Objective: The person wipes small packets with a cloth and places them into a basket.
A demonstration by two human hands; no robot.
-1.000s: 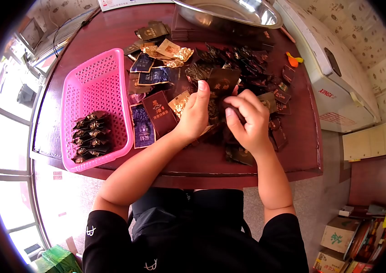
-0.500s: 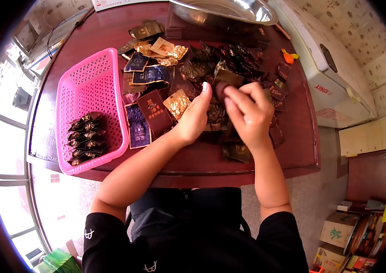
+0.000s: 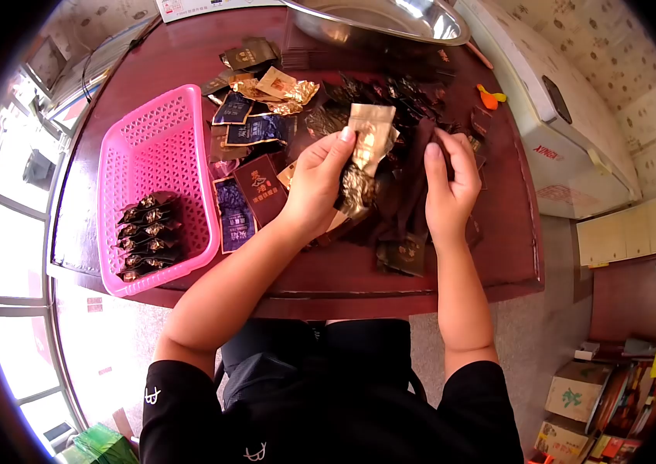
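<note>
My left hand [image 3: 318, 182] pinches a shiny gold-brown foil packet [image 3: 372, 139], held with its flat end up and its bulging, crinkled part below. Just to the right, my right hand [image 3: 453, 182] is closed on a limp dark brown cloth-like piece [image 3: 418, 166] that hangs down; motion blurs its outline. Beneath both hands lies a loose pile of dark foil packets [image 3: 413, 97]. Left of the pile are blue packets [image 3: 262, 127], a dark red packet [image 3: 264, 189] and gold ones [image 3: 281, 89].
A pink plastic basket [image 3: 206, 193] on the left holds a row of dark packets [image 3: 148, 240]. At the table's far side sits a metal basin [image 3: 374, 29]. A small orange and yellow object [image 3: 490, 98] lies near a white appliance [image 3: 548, 131] on the right.
My right hand has moved right, drawing the brown piece away from my left hand. The foil packet in my left hand now stands more upright and shows its gold face.
</note>
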